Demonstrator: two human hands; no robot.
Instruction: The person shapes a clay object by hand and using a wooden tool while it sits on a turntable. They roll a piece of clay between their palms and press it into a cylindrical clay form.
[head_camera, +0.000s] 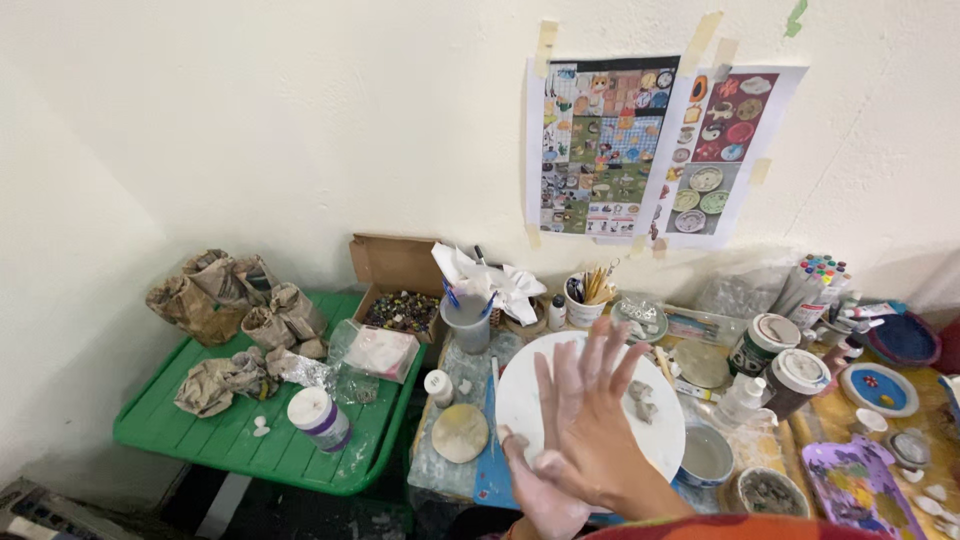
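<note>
1. Your right hand (590, 415) lies flat on top, fingers spread wide, palm pressed against your left hand (540, 490), which sits beneath it; both are open, and whether anything lies between the palms is hidden.
2. Your hands hover over a round white board (520, 395) on the worktable.
3. Two small grey clay lumps (641, 399) rest on that board, just beside your right fingers.
4. A flat tan clay disc (460, 433) lies left of the board.
5. A grey water bowl (706, 455) stands at the board's right edge.

Right hand (590, 420) flat on left hand (545, 490), fingers (600, 350) spread.
</note>
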